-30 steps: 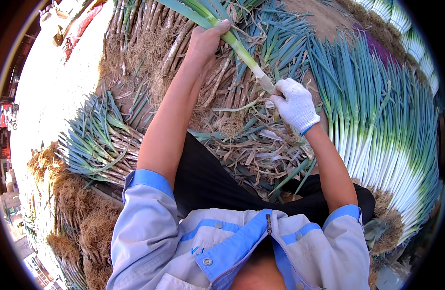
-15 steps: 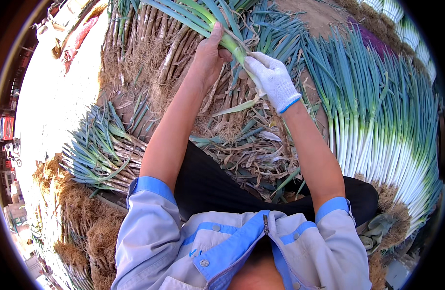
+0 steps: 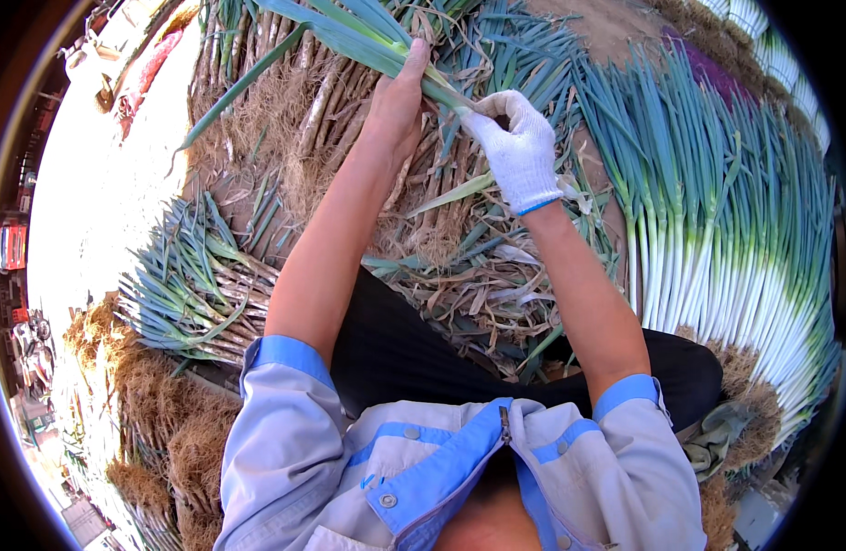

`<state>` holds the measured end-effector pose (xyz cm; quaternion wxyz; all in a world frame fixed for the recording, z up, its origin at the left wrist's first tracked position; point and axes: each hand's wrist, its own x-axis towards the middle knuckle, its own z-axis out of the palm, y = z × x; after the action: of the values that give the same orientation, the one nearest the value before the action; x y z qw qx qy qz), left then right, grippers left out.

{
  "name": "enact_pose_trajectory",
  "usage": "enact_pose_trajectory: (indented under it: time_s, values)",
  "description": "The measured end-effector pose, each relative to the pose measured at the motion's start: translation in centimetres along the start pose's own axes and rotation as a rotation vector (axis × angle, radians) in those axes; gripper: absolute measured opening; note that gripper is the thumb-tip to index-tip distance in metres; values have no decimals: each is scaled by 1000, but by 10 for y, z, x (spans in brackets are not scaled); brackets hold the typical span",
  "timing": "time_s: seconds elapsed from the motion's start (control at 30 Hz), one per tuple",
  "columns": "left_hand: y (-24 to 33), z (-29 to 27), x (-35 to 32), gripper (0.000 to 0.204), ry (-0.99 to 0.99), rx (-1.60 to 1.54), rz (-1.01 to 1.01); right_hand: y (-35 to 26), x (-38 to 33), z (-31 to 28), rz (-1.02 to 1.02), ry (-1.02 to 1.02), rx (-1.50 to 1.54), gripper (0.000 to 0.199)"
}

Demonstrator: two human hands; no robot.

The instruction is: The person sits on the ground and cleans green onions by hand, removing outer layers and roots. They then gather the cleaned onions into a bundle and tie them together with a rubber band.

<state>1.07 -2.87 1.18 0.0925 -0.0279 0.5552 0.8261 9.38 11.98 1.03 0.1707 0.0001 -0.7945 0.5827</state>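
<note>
A long green onion lies across both my hands at the top middle, its blue-green leaves pointing up and left. One leaf droops toward the lower left. My bare left hand is closed round the stalk, thumb on top. My right hand, in a white knit glove with a blue cuff edge, pinches the stalk's lower part between thumb and forefinger. What else lies in that pinch is hidden. Below my hands is a heap of dry, peeled leaves and husks.
Unpeeled green onions with brown roots lie beyond my left hand. A smaller bundle sits at left, above a root-ended pile. Cleaned green onions with white stems are laid in a row at right. My crossed legs are in front.
The green onion has turned in my hands, and a leaf now hangs out to the left. My right hand has shifted slightly, its wrist more upright and its fingers pinching the stalk.
</note>
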Motion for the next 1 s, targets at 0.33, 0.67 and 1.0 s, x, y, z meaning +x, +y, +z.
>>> enact_pose_trajectory:
  time_s: [0.33, 0.67, 1.0]
  values:
    - [4, -9, 7, 30, 136, -122, 18, 27, 10, -30, 403, 167, 942, 9]
    - [12, -39, 27, 25, 154, -243, 116, 11, 14, -48, 240, -317, 176, 41]
    - [14, -27, 20, 25, 58, -225, 130, 10, 3, -22, 202, -533, 130, 38]
